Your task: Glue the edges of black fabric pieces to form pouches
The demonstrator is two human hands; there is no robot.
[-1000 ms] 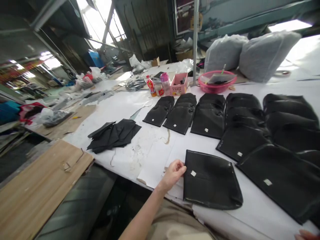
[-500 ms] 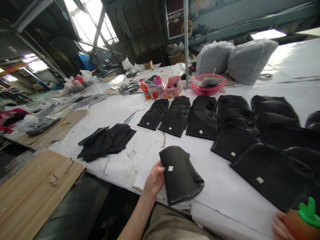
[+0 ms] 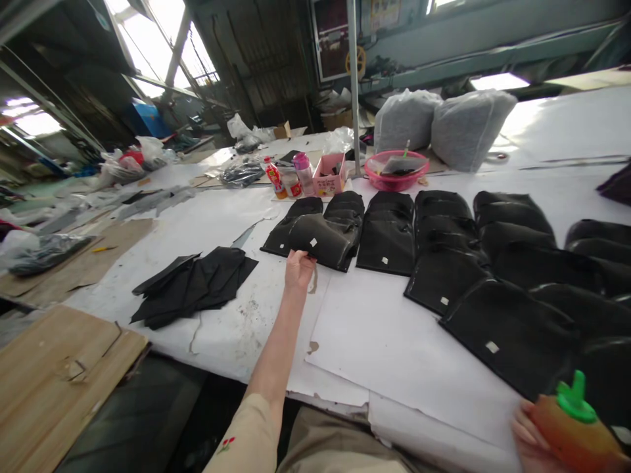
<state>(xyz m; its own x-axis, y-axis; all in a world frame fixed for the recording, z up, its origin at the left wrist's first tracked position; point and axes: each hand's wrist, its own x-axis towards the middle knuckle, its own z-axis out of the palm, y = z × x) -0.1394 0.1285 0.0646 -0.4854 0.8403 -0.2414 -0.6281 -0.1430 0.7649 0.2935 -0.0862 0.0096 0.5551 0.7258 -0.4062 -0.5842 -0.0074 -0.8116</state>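
Observation:
Reaching forward, my left hand (image 3: 299,268) is closed on the near edge of a black leather-like panel (image 3: 323,238) with a small white label. The panel lies over or just above the two leftmost stacks; whether it touches them I cannot tell. At the bottom right, my right hand (image 3: 528,427) is wrapped round an amber squeeze bottle (image 3: 566,430) with a green nozzle cap (image 3: 576,401). Beside the bottle are more overlapping black panels (image 3: 507,328), several with white labels. Flat black sheets (image 3: 197,282) lie in a loose pile left of my left arm.
Behind the panels stand a red-labelled bottle (image 3: 275,177), a pink-lidded bottle (image 3: 303,174), a pink box (image 3: 329,176) and a pink basin (image 3: 397,172). A metal pole (image 3: 355,92) rises there, near grey stuffed bags (image 3: 468,128). A wooden board (image 3: 59,381) is at lower left.
My left hand has carried the black panel forward from the table's near edge to the leftmost stacks. My right hand still holds the squeeze bottle at the lower right.

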